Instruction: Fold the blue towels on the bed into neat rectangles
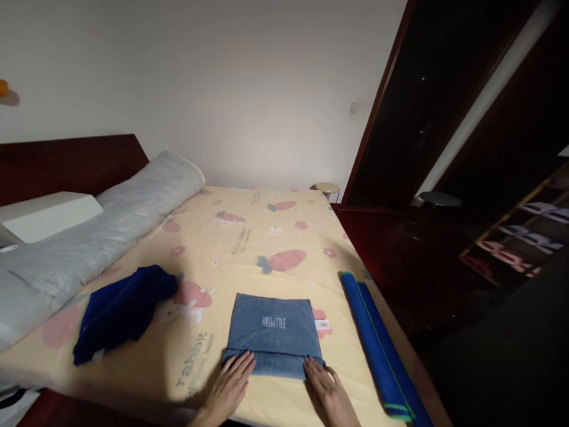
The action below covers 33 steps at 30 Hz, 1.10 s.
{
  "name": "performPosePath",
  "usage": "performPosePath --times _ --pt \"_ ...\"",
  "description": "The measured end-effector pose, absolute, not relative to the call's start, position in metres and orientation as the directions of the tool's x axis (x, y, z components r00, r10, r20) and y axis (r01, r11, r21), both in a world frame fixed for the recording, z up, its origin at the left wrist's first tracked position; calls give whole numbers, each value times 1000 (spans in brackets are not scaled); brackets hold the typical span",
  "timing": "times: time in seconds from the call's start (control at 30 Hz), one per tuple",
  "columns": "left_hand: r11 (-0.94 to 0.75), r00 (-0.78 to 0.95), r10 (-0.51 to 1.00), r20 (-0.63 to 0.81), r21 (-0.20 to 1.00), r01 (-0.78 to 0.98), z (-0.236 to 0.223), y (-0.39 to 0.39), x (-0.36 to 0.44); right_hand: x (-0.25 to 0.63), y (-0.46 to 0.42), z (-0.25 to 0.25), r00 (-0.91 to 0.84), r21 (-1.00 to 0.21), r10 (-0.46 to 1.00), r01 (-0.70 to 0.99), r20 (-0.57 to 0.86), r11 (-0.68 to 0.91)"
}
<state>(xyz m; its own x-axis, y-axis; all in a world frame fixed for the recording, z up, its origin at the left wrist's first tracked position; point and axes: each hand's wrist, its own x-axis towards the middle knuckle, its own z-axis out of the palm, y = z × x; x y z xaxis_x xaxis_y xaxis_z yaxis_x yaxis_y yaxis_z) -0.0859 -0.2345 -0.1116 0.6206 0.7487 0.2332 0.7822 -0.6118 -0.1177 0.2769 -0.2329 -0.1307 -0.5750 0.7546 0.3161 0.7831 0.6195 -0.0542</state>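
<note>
A grey-blue folded towel (274,320) lies on the bed in front of me, with white lettering across it and a white tag at its right edge. Its near edge is turned over into a narrow flap. My left hand (230,382) rests on the left end of that flap, fingers stretched out flat. On the right end lies my right hand (326,385), its fingers likewise extended on the cloth. To the left is a crumpled dark blue cloth (127,311). A rolled or folded blue towel (377,350) with green edging lies along the bed's right side.
The bed sheet (249,273) is pale yellow with carrot and rabbit prints. A long grey roll of bedding (146,201) and a white box (53,214) lie by the dark headboard (66,166). Stools (328,188) and a shoe rack (511,237) stand beyond the bed.
</note>
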Motion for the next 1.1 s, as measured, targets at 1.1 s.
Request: performPosePath --times 1.1 --pt "-408 407 913 42 161 899 -84 -219 -13 175 -225 -108 -390 -275 878 844 277 461"
